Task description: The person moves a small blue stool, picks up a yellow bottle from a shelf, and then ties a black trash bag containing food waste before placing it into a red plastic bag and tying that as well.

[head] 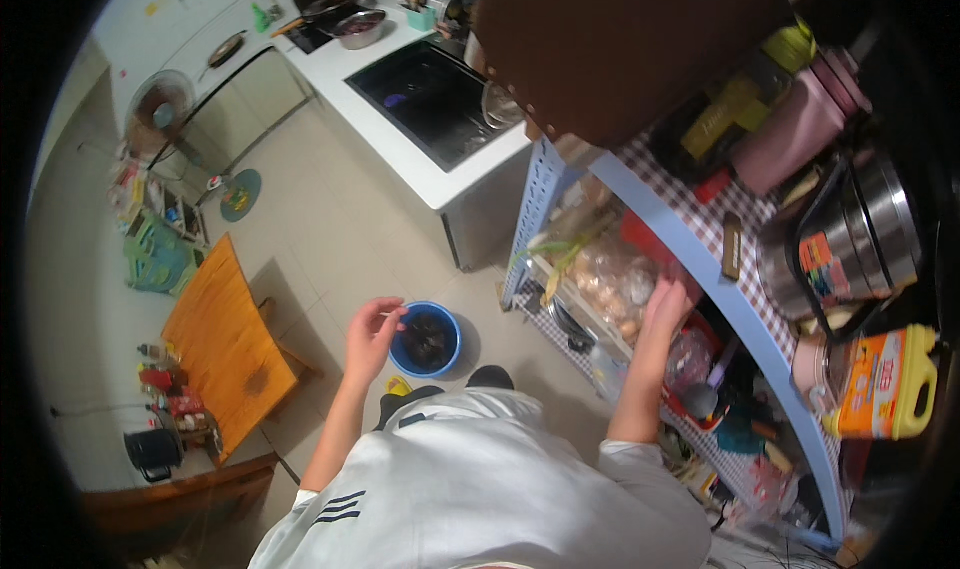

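My left hand [375,335] hovers beside a blue bucket [456,359] on the floor, its fingers loosely bent and nothing visible in them. Dark contents [426,344] fill part of the bucket; what they are is unclear. On the right, my right hand [667,302] reaches into a shelf rack [634,194], at a red plastic item [646,237]. Its fingertips blur against that item, so a grip is hard to judge. Next to this hand, clear plastic bags with round brown items [600,280] lie in a crate [592,310], with a green leafy stalk [566,257] over them.
A white counter [420,175] with a black sink [427,92] stands ahead. To the left is a wooden table [232,344]. The rack's top carries a steel pot [847,231] and a yellow jug [892,381]. A brown panel [630,43] juts in above.
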`<action>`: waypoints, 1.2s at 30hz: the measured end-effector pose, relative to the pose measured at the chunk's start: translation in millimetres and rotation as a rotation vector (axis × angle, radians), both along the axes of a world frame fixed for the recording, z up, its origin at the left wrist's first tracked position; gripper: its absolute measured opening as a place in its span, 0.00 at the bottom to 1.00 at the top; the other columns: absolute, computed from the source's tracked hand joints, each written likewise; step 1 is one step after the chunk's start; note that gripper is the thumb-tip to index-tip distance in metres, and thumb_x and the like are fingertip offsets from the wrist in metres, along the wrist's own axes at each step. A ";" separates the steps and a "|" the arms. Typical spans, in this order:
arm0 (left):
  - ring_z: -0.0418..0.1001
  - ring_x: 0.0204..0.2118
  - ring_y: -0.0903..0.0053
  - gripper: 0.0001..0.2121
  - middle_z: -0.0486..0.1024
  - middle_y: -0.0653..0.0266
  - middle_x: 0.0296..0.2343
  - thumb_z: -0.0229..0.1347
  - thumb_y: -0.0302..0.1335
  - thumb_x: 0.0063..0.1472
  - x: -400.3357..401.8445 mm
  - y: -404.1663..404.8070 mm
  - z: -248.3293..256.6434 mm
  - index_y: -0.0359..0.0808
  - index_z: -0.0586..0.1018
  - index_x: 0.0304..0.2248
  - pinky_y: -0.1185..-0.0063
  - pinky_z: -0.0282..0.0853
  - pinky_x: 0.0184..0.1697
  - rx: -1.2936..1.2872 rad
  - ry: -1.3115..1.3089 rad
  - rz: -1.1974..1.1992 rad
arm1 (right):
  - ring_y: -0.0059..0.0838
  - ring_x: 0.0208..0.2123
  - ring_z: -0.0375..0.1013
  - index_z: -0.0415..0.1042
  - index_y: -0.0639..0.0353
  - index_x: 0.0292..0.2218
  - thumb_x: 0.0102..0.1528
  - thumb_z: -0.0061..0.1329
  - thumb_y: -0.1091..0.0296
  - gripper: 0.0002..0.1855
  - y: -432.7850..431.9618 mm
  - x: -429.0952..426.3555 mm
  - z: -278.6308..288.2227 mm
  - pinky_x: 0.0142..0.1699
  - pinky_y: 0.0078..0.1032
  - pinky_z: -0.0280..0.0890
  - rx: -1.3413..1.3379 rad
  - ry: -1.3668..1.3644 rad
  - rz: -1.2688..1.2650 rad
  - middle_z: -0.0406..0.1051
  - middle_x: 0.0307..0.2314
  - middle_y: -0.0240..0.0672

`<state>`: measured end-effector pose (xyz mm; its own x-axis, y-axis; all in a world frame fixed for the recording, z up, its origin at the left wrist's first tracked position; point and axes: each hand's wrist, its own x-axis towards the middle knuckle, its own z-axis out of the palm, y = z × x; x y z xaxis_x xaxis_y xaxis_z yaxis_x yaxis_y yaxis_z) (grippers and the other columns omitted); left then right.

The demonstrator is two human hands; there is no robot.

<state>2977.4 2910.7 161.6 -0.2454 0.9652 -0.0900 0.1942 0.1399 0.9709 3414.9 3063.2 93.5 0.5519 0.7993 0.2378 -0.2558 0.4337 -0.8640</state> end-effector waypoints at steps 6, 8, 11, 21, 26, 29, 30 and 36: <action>0.64 0.47 0.73 0.27 0.64 0.57 0.46 0.46 0.41 0.61 37.0 21.9 13.1 0.34 0.57 0.54 0.72 0.65 0.46 -0.325 -0.495 -0.319 | 0.36 0.53 0.56 0.58 0.55 0.52 0.53 0.40 0.53 0.27 -160.4 -101.7 47.6 0.54 0.39 0.56 -0.135 0.839 0.429 0.57 0.52 0.38; 0.53 0.56 0.67 0.38 0.53 0.57 0.53 0.46 0.51 0.57 39.4 25.0 10.9 0.38 0.45 0.58 0.63 0.60 0.51 -0.444 -0.690 -0.458 | 0.32 0.50 0.60 0.59 0.56 0.51 0.49 0.52 0.57 0.30 -176.4 -133.2 50.6 0.51 0.29 0.60 -0.097 1.277 0.895 0.59 0.50 0.36; 0.54 0.55 0.69 0.37 0.54 0.57 0.53 0.53 0.41 0.55 41.2 20.3 16.7 0.36 0.48 0.57 0.68 0.60 0.51 -0.289 -0.772 -0.563 | 0.26 0.44 0.64 0.60 0.62 0.49 0.52 0.49 0.66 0.24 -186.3 -158.9 46.9 0.49 0.25 0.60 -0.346 0.282 0.986 0.64 0.44 0.37; 0.64 0.48 0.76 0.23 0.66 0.65 0.44 0.51 0.35 0.56 -64.3 -15.7 7.7 0.38 0.63 0.49 0.66 0.60 0.48 -0.206 -0.722 0.220 | 0.13 0.25 0.57 0.66 0.65 0.25 0.45 0.44 0.84 0.04 -169.9 -233.9 62.1 0.30 0.11 0.51 -0.182 -0.411 0.656 0.60 0.22 0.26; 0.64 0.47 0.75 0.25 0.67 0.67 0.41 0.53 0.42 0.54 -65.1 -54.4 23.6 0.39 0.63 0.48 0.63 0.60 0.47 -0.380 -0.808 0.027 | 0.15 0.26 0.60 0.65 0.67 0.24 0.44 0.44 0.85 0.03 -175.5 -268.4 60.1 0.30 0.12 0.53 -0.161 -0.534 0.676 0.60 0.22 0.27; 0.69 0.37 0.80 0.16 0.70 0.68 0.34 0.53 0.30 0.53 -65.8 -52.2 -5.5 0.37 0.69 0.42 0.76 0.67 0.36 -0.573 -1.083 -0.061 | 0.20 0.28 0.64 0.64 0.67 0.25 0.42 0.45 0.84 0.05 -182.4 -307.9 64.9 0.33 0.17 0.59 -0.186 -0.493 0.811 0.61 0.23 0.30; 0.69 0.37 0.80 0.16 0.70 0.68 0.34 0.53 0.30 0.53 -76.6 -52.9 -25.4 0.37 0.69 0.42 0.76 0.67 0.36 -0.563 -1.087 -0.035 | 0.25 0.27 0.65 0.66 0.66 0.26 0.42 0.45 0.82 0.05 -180.2 -310.5 56.2 0.34 0.19 0.61 -0.097 -0.750 0.838 0.63 0.24 0.35; 0.60 0.19 0.85 0.14 0.70 0.69 0.25 0.44 0.21 0.49 -128.8 -67.2 -6.4 0.32 0.73 0.37 0.87 0.58 0.24 -0.092 -1.032 0.127 | 0.24 0.34 0.69 0.72 0.63 0.33 0.44 0.55 0.72 0.12 -162.9 -308.4 79.1 0.37 0.18 0.62 -0.225 -1.085 0.919 0.69 0.31 0.35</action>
<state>2848.6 2843.5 155.2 -0.1059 0.9165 -0.3857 -0.7453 0.1836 0.6409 3106.5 2900.3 172.6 -0.5387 0.8422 0.0218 0.4514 0.3104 -0.8366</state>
